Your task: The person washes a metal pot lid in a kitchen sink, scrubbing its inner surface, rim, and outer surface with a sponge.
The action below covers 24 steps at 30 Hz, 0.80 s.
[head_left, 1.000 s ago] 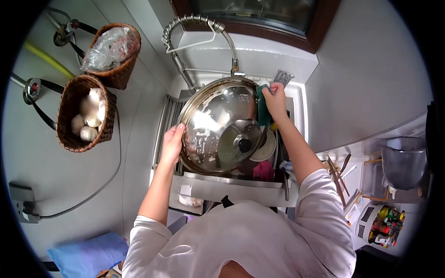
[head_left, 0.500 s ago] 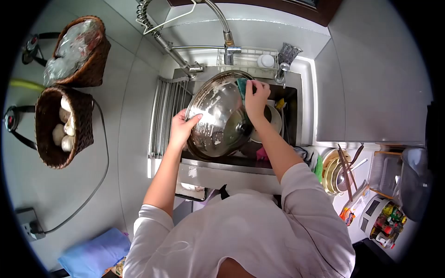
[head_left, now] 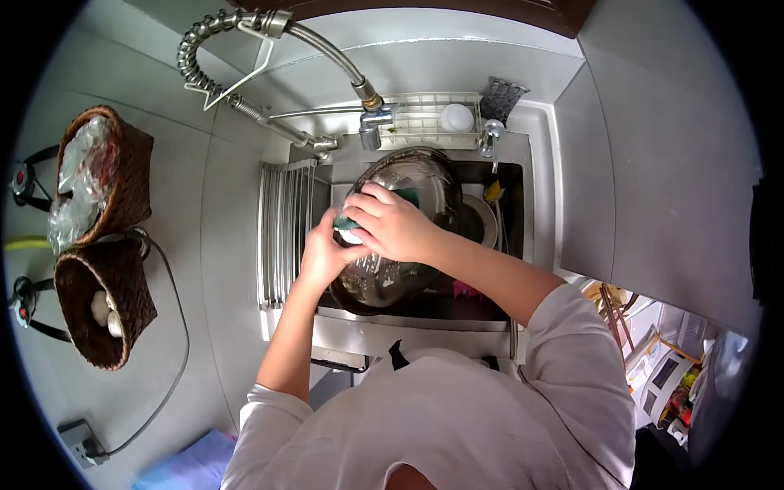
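Note:
A large round glass lid (head_left: 392, 282) with a metal rim and streaks of suds is held tilted over the sink (head_left: 510, 237). My left hand (head_left: 327, 249) grips its left edge, thumb across the glass. Close beside it, my right hand (head_left: 392, 220) presses a green scouring sponge (head_left: 346, 224) against that same edge, and the two hands nearly touch. Another patch of green shows just behind the right fingers. A pale bowl (head_left: 483, 214) lies in the sink, partly hidden by the lid.
Above the sink are a spring-neck faucet (head_left: 371, 122) and a wire rack (head_left: 400, 135) with a white round item. A slatted metal drying rack (head_left: 286, 233) stands left. Farther left hang two woven baskets (head_left: 135, 175). A yellow-ended brush leans in the sink's right side.
My right hand has moved with the sponge from the lid's upper right edge to its left edge, near my left hand. The head view has shifted.

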Each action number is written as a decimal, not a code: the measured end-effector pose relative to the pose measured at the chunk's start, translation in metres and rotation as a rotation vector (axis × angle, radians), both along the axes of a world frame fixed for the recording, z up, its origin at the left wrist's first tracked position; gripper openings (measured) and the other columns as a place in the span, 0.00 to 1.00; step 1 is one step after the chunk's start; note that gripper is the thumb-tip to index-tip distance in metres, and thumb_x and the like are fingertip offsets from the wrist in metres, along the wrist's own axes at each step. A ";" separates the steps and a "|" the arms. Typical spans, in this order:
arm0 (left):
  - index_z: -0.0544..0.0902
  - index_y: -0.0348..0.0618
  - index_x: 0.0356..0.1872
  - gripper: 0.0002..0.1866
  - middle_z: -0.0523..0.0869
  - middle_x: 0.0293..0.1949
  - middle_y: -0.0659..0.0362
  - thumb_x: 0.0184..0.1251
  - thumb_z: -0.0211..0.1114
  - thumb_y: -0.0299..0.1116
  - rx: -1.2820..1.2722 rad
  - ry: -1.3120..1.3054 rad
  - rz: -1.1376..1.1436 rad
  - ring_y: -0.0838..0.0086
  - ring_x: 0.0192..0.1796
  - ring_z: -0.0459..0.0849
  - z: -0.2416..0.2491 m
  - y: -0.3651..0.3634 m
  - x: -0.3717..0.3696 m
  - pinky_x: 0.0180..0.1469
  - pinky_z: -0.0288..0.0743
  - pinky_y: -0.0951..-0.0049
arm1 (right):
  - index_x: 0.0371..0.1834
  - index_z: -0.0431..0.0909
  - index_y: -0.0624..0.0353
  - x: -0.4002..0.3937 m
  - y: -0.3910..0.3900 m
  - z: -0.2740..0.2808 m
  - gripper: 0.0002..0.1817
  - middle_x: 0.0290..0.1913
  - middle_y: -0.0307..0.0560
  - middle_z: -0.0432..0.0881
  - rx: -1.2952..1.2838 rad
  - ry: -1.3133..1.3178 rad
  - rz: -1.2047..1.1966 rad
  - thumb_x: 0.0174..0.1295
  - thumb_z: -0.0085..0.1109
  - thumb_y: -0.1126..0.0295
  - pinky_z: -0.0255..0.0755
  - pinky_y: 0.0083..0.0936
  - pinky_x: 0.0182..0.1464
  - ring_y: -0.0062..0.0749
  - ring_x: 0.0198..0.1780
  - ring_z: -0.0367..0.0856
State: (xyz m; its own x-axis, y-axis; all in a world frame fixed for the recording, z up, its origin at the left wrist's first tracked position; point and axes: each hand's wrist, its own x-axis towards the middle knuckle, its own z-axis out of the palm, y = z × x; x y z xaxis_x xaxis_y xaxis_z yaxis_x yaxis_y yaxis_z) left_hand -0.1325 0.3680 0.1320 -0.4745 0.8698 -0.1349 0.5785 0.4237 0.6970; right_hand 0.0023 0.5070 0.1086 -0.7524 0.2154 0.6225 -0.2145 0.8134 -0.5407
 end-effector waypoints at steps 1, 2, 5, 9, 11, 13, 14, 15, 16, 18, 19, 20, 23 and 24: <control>0.75 0.30 0.55 0.45 0.85 0.32 0.54 0.35 0.87 0.44 0.069 0.008 -0.036 0.73 0.33 0.80 -0.002 0.001 0.005 0.37 0.78 0.70 | 0.46 0.81 0.62 0.003 0.009 -0.005 0.13 0.52 0.48 0.79 0.013 0.006 0.015 0.60 0.63 0.67 0.68 0.42 0.65 0.50 0.59 0.73; 0.76 0.30 0.53 0.44 0.85 0.32 0.54 0.35 0.88 0.45 0.135 0.017 -0.074 0.74 0.34 0.80 -0.004 0.004 0.010 0.38 0.78 0.70 | 0.45 0.82 0.62 0.007 0.018 -0.012 0.12 0.51 0.47 0.80 0.023 0.013 0.029 0.60 0.63 0.69 0.68 0.42 0.66 0.49 0.58 0.73; 0.77 0.30 0.46 0.39 0.88 0.35 0.45 0.36 0.87 0.46 0.140 -0.102 -0.089 0.67 0.37 0.88 -0.021 0.009 0.014 0.42 0.81 0.67 | 0.42 0.82 0.61 0.031 0.049 -0.033 0.08 0.47 0.47 0.83 -0.168 -0.063 -0.258 0.60 0.62 0.73 0.72 0.39 0.60 0.48 0.53 0.76; 0.77 0.29 0.46 0.39 0.89 0.37 0.46 0.36 0.88 0.44 0.105 -0.108 -0.102 0.66 0.42 0.90 -0.031 0.019 0.018 0.45 0.82 0.68 | 0.36 0.80 0.62 0.042 0.068 -0.062 0.04 0.46 0.49 0.81 -0.352 -0.010 -0.516 0.60 0.57 0.75 0.72 0.41 0.54 0.48 0.50 0.75; 0.77 0.29 0.47 0.39 0.89 0.38 0.47 0.37 0.88 0.43 0.104 -0.090 -0.099 0.68 0.42 0.88 -0.038 0.023 0.024 0.46 0.81 0.68 | 0.36 0.80 0.62 0.037 0.055 -0.065 0.04 0.47 0.50 0.81 -0.299 -0.009 -0.471 0.60 0.57 0.75 0.72 0.41 0.55 0.49 0.50 0.75; 0.77 0.29 0.48 0.39 0.89 0.39 0.49 0.37 0.87 0.41 0.101 -0.035 -0.088 0.71 0.42 0.87 -0.040 0.029 0.033 0.47 0.81 0.69 | 0.37 0.80 0.63 0.028 0.030 -0.055 0.05 0.47 0.51 0.80 -0.148 -0.025 -0.397 0.59 0.58 0.75 0.72 0.41 0.55 0.51 0.49 0.75; 0.77 0.29 0.48 0.38 0.89 0.39 0.49 0.38 0.87 0.42 0.088 0.010 -0.081 0.71 0.42 0.87 -0.037 0.032 0.034 0.47 0.81 0.69 | 0.40 0.81 0.64 0.026 0.015 -0.046 0.08 0.49 0.50 0.82 -0.160 -0.020 -0.360 0.59 0.61 0.74 0.74 0.41 0.58 0.50 0.55 0.76; 0.77 0.28 0.48 0.39 0.89 0.39 0.49 0.38 0.87 0.42 0.068 -0.032 -0.068 0.71 0.42 0.87 -0.038 0.029 0.035 0.47 0.81 0.69 | 0.39 0.81 0.64 0.027 0.014 -0.044 0.07 0.49 0.50 0.82 -0.163 -0.017 -0.341 0.60 0.60 0.74 0.74 0.41 0.57 0.51 0.55 0.76; 0.77 0.28 0.48 0.39 0.89 0.39 0.49 0.38 0.87 0.42 0.054 -0.071 -0.055 0.70 0.42 0.87 -0.039 0.027 0.034 0.48 0.81 0.69 | 0.38 0.81 0.64 0.027 0.016 -0.043 0.07 0.49 0.50 0.82 -0.161 -0.010 -0.324 0.60 0.59 0.74 0.74 0.41 0.57 0.52 0.54 0.75; 0.77 0.28 0.48 0.39 0.89 0.39 0.49 0.38 0.87 0.41 0.050 -0.106 -0.037 0.70 0.42 0.87 -0.044 0.022 0.031 0.48 0.81 0.69 | 0.33 0.79 0.62 0.030 0.038 -0.055 0.05 0.45 0.51 0.82 -0.294 -0.107 -0.489 0.61 0.56 0.73 0.72 0.42 0.55 0.51 0.49 0.76; 0.77 0.28 0.49 0.39 0.89 0.40 0.49 0.38 0.87 0.41 0.061 -0.102 -0.027 0.70 0.42 0.87 -0.048 0.019 0.030 0.48 0.81 0.69 | 0.30 0.79 0.61 0.034 0.056 -0.065 0.06 0.43 0.52 0.81 -0.359 -0.158 -0.566 0.62 0.54 0.73 0.71 0.42 0.55 0.51 0.47 0.76; 0.77 0.28 0.49 0.39 0.89 0.40 0.48 0.38 0.87 0.41 0.077 -0.095 -0.020 0.70 0.42 0.87 -0.049 0.019 0.028 0.48 0.81 0.69 | 0.31 0.78 0.61 0.042 0.078 -0.085 0.05 0.42 0.53 0.82 -0.141 -0.222 -0.630 0.62 0.53 0.74 0.69 0.43 0.55 0.51 0.45 0.77; 0.77 0.28 0.49 0.39 0.89 0.40 0.48 0.38 0.87 0.42 0.091 -0.104 -0.034 0.70 0.42 0.88 -0.048 0.023 0.026 0.48 0.81 0.69 | 0.33 0.79 0.62 0.043 0.075 -0.087 0.04 0.44 0.52 0.82 -0.316 -0.147 -0.579 0.60 0.54 0.75 0.67 0.44 0.59 0.50 0.48 0.77; 0.77 0.28 0.49 0.39 0.89 0.40 0.48 0.38 0.87 0.42 0.085 -0.106 -0.032 0.70 0.42 0.88 -0.047 0.022 0.027 0.48 0.81 0.69 | 0.33 0.79 0.63 0.039 0.060 -0.069 0.04 0.46 0.53 0.82 -0.302 -0.134 -0.539 0.59 0.54 0.76 0.67 0.44 0.60 0.51 0.50 0.76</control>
